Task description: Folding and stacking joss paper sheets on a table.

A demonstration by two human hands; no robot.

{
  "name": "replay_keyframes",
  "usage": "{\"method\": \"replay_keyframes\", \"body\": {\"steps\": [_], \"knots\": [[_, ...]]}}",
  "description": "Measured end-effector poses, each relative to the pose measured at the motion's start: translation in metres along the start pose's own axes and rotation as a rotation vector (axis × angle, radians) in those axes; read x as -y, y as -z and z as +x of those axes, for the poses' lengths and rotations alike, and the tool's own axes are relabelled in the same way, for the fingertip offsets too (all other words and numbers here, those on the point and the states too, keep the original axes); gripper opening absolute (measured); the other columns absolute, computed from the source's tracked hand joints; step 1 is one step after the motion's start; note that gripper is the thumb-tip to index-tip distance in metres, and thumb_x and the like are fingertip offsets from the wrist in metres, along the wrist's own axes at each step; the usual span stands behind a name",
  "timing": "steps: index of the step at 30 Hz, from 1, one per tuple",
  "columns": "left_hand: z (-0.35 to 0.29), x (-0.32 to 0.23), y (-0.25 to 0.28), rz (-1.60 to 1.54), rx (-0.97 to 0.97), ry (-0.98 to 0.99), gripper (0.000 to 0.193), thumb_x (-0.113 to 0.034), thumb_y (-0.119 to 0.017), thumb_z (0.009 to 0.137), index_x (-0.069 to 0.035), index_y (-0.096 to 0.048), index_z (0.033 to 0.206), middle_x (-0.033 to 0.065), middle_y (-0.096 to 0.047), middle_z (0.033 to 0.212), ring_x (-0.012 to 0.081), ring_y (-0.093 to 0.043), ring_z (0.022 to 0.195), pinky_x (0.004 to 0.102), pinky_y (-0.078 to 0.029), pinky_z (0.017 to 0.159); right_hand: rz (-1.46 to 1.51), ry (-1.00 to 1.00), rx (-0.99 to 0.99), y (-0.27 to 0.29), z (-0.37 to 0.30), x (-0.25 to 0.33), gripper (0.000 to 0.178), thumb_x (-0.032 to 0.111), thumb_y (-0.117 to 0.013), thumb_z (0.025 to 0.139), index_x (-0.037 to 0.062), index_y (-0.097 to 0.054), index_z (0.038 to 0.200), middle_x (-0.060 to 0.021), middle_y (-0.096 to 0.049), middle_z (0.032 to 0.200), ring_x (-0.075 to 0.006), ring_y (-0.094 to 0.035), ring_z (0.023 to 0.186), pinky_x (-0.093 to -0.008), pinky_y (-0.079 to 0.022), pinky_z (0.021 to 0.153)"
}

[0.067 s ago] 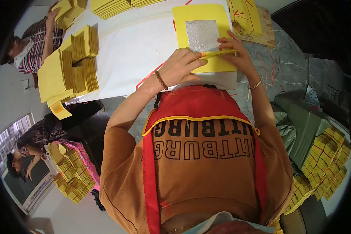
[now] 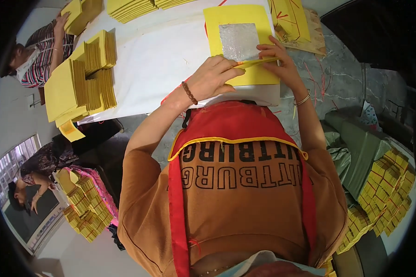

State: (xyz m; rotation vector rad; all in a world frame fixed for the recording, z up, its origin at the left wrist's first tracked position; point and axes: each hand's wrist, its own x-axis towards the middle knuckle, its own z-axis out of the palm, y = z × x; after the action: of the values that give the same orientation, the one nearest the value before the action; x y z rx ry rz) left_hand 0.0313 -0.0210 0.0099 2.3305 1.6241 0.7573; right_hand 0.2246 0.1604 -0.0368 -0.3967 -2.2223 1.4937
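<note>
A yellow paper sheet with a silver foil square lies at the table's front right. Its near part is lifted into a narrow folded strip running sideways across the sheet, just below the foil. On the strip's left end, my left hand pinches it between fingers, the thumb held lower and apart. My right hand grips the strip's right end, fingers above and thumb below. Whether the strip is part of the top sheet or a separate piece, I cannot tell.
Stacks of yellow paper stand on the white-covered table at left, more along the far edge. A tied yellow bundle sits right of the sheet. A co-worker in stripes handles paper at far left; another person is lower left.
The strip and the sheet have shifted very slightly left. My left thumb has moved up a little; both hands keep their hold.
</note>
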Motion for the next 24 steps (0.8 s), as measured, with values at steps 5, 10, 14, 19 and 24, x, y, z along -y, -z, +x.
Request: {"method": "replay_keyframes", "body": {"steps": [5, 10, 14, 19, 24], "knots": [[0.002, 0.009, 0.003, -0.097, 0.033, -0.029, 0.041, -0.022, -0.070, 0.073, -0.009, -0.057, 0.109, 0.0088, -0.056, 0.108, 0.0248, -0.050, 0.097, 0.0352, -0.042, 0.084, 0.016, 0.016, 0.014, 0.002, -0.001, -0.006, 0.025, 0.009, -0.068, 0.075, 0.0114, -0.064, 0.100, -0.0008, -0.058, 0.121, -0.0254, -0.023, 0.135, -0.0386, -0.020, 0.109], [0.004, 0.010, 0.006, -0.216, -0.133, 0.000, 0.018, -0.017, -0.061, 0.084, -0.005, -0.058, 0.096, 0.0115, -0.060, 0.099, 0.0257, -0.058, 0.082, 0.0339, -0.048, 0.072, 0.076, 0.066, 0.062, 0.010, -0.001, -0.012, 0.027, 0.012, -0.065, 0.078, 0.0106, -0.064, 0.105, -0.0024, -0.056, 0.124, -0.0247, -0.023, 0.135, -0.0383, -0.018, 0.110], [0.004, 0.006, 0.011, -0.443, -0.049, 0.542, 0.016, -0.016, -0.057, 0.087, -0.002, -0.054, 0.094, 0.0122, -0.062, 0.095, 0.0261, -0.061, 0.073, 0.0308, -0.049, 0.068, 0.188, -0.079, -0.050, 0.000, -0.004, 0.000, 0.032, 0.012, -0.064, 0.081, 0.0095, -0.061, 0.112, -0.0028, -0.055, 0.124, -0.0228, -0.026, 0.134, -0.0367, -0.021, 0.108], [-0.005, 0.005, -0.001, -0.502, -0.295, 0.379, 0.026, -0.019, -0.060, 0.086, -0.004, -0.054, 0.107, 0.0110, -0.059, 0.108, 0.0284, -0.057, 0.094, 0.0346, -0.046, 0.079, -0.030, -0.031, -0.054, -0.003, -0.003, -0.009, 0.032, 0.004, -0.062, 0.080, 0.0050, -0.060, 0.112, -0.0060, -0.058, 0.120, -0.0197, -0.027, 0.133, -0.0349, -0.026, 0.107], [-0.009, 0.025, -0.002, 0.010, -0.187, 0.165, 0.039, -0.011, -0.063, 0.079, -0.010, -0.055, 0.117, 0.0085, -0.054, 0.119, 0.0291, -0.047, 0.111, 0.0389, -0.036, 0.093, 0.060, -0.021, -0.097, -0.002, -0.003, -0.012, 0.025, 0.007, -0.061, 0.081, 0.0094, -0.064, 0.105, -0.0013, -0.060, 0.116, -0.0244, -0.038, 0.127, -0.0374, -0.027, 0.106]]}}
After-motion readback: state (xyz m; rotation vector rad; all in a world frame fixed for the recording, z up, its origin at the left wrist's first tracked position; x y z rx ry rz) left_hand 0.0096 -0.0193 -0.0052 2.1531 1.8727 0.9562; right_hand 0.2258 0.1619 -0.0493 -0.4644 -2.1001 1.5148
